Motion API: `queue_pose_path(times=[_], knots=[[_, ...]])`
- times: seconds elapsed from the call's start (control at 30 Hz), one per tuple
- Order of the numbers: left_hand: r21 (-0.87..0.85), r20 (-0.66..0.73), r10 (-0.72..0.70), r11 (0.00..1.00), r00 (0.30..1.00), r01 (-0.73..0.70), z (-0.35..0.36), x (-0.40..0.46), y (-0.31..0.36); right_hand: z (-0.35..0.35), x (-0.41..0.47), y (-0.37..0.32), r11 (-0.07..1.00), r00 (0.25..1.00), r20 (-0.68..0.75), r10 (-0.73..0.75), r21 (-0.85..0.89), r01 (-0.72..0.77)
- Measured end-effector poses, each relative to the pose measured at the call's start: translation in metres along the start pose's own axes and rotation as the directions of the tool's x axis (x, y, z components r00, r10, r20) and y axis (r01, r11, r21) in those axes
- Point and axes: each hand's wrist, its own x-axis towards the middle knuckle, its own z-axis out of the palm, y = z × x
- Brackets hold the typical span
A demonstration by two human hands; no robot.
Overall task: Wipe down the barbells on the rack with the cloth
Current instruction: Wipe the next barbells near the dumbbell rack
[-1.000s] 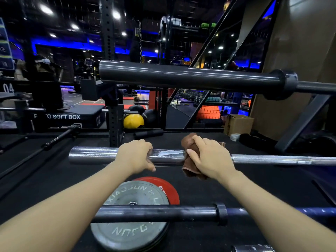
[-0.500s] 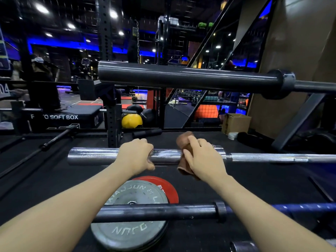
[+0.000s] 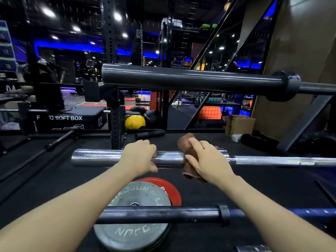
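A chrome barbell (image 3: 96, 157) lies across the middle of the view, its thick sleeve to the left. My left hand (image 3: 139, 157) grips that sleeve from above. Just to its right, my right hand (image 3: 207, 160) holds a brown cloth (image 3: 187, 142) wrapped over the sleeve near the collar. A dark barbell (image 3: 190, 79) hangs higher up, and a black barbell (image 3: 160, 214) with a blue shaft runs across below my forearms.
A grey weight plate (image 3: 134, 231) and a red plate (image 3: 171, 190) lie on the black floor under the lowest bar. A perforated rack upright (image 3: 116, 124) stands behind, with a yellow ball (image 3: 135, 121), a soft box (image 3: 69, 118) and a cardboard box (image 3: 240, 124).
My right hand has slid the cloth left along the chrome sleeve, then slightly back right. My left hand has kept its grip in place.
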Motion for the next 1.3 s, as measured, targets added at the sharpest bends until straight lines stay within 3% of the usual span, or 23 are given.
queue_pose_path(times=[0.13, 0.23, 0.4, 0.57, 0.73, 0.87, 1.07, 1.17, 1.3], knots=[[0.012, -0.043, 0.0, 1.0, 0.999, 0.001, 0.002, 0.001, 0.004, 0.019, 0.008, -0.044, 1.0, 0.996, -0.088, -0.004, 0.01, 0.005], [0.062, -0.087, -0.017, 0.998, 0.996, 0.022, 0.003, -0.002, 0.004, 0.025, 0.02, -0.075, 0.997, 0.995, -0.064, -0.08, -0.005, 0.08], [-0.074, -0.002, -0.007, 0.997, 1.0, 0.007, 0.005, -0.007, -0.004, 0.006, 0.009, -0.032, 0.993, 0.994, 0.023, -0.11, -0.028, 0.111], [0.049, 0.08, 0.019, 0.999, 0.997, -0.023, -0.004, -0.009, -0.031, -0.004, -0.006, 0.004, 0.995, 0.994, 0.056, -0.095, -0.032, 0.097], [-0.025, 0.171, -0.013, 1.0, 0.985, 0.017, -0.004, -0.007, -0.043, 0.008, -0.007, 0.002, 0.988, 0.992, -0.008, -0.125, -0.093, 0.123], [0.049, 0.159, 0.026, 0.998, 0.987, -0.035, -0.001, -0.006, -0.043, 0.021, 0.009, -0.033, 0.986, 0.981, -0.104, -0.162, -0.06, 0.156], [0.061, 0.124, 0.002, 0.998, 0.992, -0.009, 0.001, -0.01, -0.045, 0.029, 0.035, -0.092, 0.983, 0.983, 0.021, -0.18, -0.013, 0.18], [0.046, 0.13, 0.0, 0.999, 0.992, -0.006, -0.003, -0.014, -0.043, 0.023, 0.017, -0.067, 0.973, 0.972, -0.055, -0.23, 0.022, 0.231], [0.007, 0.137, -0.009, 1.0, 0.991, 0.008, -0.006, -0.017, -0.039, 0.015, -0.008, -0.009, 0.995, 0.979, -0.177, -0.099, 0.009, 0.102]])
